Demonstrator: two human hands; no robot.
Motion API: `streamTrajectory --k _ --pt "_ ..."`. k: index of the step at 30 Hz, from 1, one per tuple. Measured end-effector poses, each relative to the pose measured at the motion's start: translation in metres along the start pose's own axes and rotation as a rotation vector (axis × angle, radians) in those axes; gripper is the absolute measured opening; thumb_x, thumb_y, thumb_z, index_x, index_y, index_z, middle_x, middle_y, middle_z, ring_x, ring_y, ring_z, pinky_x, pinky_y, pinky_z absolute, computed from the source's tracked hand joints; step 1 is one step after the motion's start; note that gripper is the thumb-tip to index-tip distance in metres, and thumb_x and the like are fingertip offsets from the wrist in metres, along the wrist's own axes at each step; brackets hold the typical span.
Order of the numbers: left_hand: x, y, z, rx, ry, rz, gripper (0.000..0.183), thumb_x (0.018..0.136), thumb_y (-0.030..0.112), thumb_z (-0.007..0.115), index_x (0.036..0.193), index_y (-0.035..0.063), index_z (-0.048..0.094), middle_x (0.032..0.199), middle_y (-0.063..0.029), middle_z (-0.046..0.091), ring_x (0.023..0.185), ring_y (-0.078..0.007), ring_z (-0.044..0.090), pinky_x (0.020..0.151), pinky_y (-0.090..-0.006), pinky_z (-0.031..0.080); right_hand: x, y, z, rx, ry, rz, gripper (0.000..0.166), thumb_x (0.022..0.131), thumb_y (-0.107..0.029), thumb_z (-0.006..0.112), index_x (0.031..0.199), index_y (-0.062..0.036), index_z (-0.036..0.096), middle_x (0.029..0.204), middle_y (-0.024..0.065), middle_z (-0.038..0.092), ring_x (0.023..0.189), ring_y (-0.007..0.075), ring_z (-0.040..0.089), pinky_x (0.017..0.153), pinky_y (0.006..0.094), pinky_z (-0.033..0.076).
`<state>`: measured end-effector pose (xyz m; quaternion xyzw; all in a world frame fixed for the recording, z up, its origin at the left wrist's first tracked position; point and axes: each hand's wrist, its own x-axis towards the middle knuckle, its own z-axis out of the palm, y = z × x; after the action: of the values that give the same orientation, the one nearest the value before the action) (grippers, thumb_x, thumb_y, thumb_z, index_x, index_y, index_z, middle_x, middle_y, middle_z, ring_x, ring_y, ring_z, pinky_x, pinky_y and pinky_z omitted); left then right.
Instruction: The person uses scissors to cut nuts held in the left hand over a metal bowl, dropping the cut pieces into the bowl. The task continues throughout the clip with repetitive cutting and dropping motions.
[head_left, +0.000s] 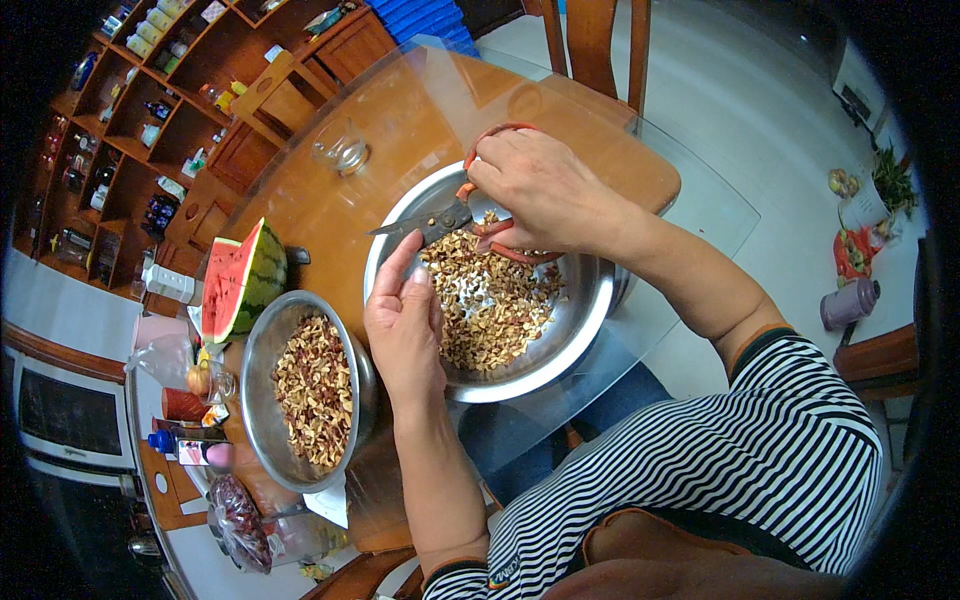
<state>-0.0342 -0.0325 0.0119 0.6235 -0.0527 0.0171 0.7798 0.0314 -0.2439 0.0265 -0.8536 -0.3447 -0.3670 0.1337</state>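
A pair of scissors (450, 217) with red-orange handles and dark blades is in my right hand (532, 187), above a wide metal basin (589, 322). The blades point left and are parted a little, with a small piece near them. My left hand (409, 322) is raised at the basin's left rim, its index finger and thumb near the blades; whether it pinches a piece cannot be told. Cut brown and cream pieces (487, 330), which look like dried fruit or nuts, cover the basin's bottom. To its left, a deeper metal bowl (259, 405) holds larger curled pieces (319, 390).
A cut watermelon wedge (251, 285) lies behind the bowl on the glass-topped wooden table (420, 97). A glass cup (341, 154) stands farther back. Left are a blue-capped bottle (161, 441) and a plastic bag of dark red things (240, 517). A wooden chair (592, 45) stands beyond.
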Motion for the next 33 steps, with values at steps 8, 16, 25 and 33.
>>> streamTrajectory --k 8,16,25,33 --pt "0.001 -0.005 0.001 0.123 0.043 0.171 0.037 0.099 0.007 0.055 0.135 -0.0012 0.054 0.068 0.0097 0.046 0.054 0.0017 0.034 0.049 -0.0165 0.024 0.000 -0.002 -0.005 0.005 -0.097 0.050 0.048 0.064 -0.027 0.085 0.096 -0.0009 0.061 0.100 0.0149 0.060 0.100 0.0318 0.061 0.089 0.0407 0.049" --pt "0.004 -0.009 -0.006 0.141 0.039 0.088 0.042 0.099 0.006 0.054 0.140 -0.0010 0.050 0.073 0.0072 0.051 0.060 0.0013 0.040 0.052 -0.0161 0.029 0.000 -0.002 -0.004 -0.037 -0.103 0.026 0.046 0.063 -0.030 0.086 0.093 -0.0018 0.065 0.097 0.0132 0.063 0.097 0.0288 0.062 0.088 0.0392 0.050" --pt "0.005 -0.018 -0.005 0.328 0.026 0.134 0.041 0.097 0.007 0.057 0.137 -0.0020 0.053 0.080 0.0043 0.054 0.069 -0.0019 0.043 0.061 -0.0174 0.035 -0.002 -0.001 -0.003 -0.012 -0.150 0.048 0.048 0.062 -0.028 0.086 0.094 -0.0001 0.062 0.098 0.0137 0.060 0.098 0.0296 0.061 0.088 0.0393 0.049" --pt "0.007 -0.002 -0.022 -0.331 -0.039 -0.066 0.031 0.105 0.021 0.046 0.125 -0.0016 0.056 0.062 0.0046 0.041 0.050 -0.0029 0.034 0.042 -0.0168 0.025 -0.002 -0.002 -0.001 -0.022 -0.133 0.102 0.047 0.064 -0.030 0.086 0.095 -0.0023 0.063 0.092 0.0127 0.062 0.093 0.0295 0.063 0.084 0.0400 0.050"
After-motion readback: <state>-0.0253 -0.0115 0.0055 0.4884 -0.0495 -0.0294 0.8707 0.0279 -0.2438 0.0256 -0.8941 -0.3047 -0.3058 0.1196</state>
